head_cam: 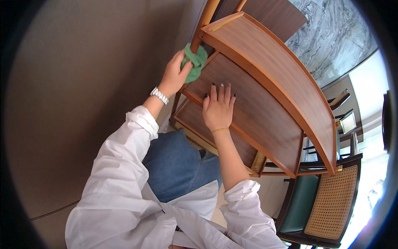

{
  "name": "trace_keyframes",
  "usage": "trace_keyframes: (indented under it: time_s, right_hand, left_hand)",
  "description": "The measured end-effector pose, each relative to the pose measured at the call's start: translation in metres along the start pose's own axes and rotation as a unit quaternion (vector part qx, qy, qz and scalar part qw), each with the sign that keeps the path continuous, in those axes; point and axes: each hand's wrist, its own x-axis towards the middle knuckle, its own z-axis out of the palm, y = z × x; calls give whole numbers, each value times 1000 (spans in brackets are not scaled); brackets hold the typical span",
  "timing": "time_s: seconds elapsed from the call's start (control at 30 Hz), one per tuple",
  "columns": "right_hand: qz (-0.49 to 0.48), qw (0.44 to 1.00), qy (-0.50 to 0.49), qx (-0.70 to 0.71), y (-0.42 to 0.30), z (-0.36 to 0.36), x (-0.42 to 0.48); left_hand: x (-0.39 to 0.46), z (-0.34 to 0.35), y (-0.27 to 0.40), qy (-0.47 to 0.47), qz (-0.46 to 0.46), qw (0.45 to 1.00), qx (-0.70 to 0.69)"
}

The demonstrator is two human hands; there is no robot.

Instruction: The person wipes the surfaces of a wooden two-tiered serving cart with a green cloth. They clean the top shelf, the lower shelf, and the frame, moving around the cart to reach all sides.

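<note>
My left hand (175, 73), with a metal-band watch at its wrist, holds a green cloth (198, 63) wrapped against the round wooden post (203, 23) at the left end of a shelf unit. My right hand (218, 107) lies palm down near the front edge of the unit's middle shelf (264, 109), fingers spread and nothing in it. Above that sits the curved top shelf (279, 62) with a raised wooden rim. A lower shelf (214, 130) shows partly behind my right forearm.
A large brown panel (93, 77) stands close at the left. On the right is a chair with a woven cane back (332, 202) and a green seat (300, 202). More chairs (347, 123) stand beyond the unit, and a grey marbled surface (332, 37) lies behind it.
</note>
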Motion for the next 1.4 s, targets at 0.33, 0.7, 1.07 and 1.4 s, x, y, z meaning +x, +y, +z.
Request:
trace_keyframes:
  time_s: [0.33, 0.7, 1.07, 1.4]
  right_hand:
    - [-1, 1000, 11, -1, 0, 2, 1]
    - [6, 1000, 12, 4, 0, 6, -2]
    - [11, 1000, 20, 4, -2, 5, -1]
    - [50, 902, 176, 390, 20, -9, -12]
  left_hand:
    - [-30, -2, -13, -21, -77, 997, 0]
    - [28, 0, 28, 61, 49, 997, -20]
    - [-52, 1, -38, 24, -136, 990, -26]
    - [-84, 12, 23, 0, 12, 997, 72]
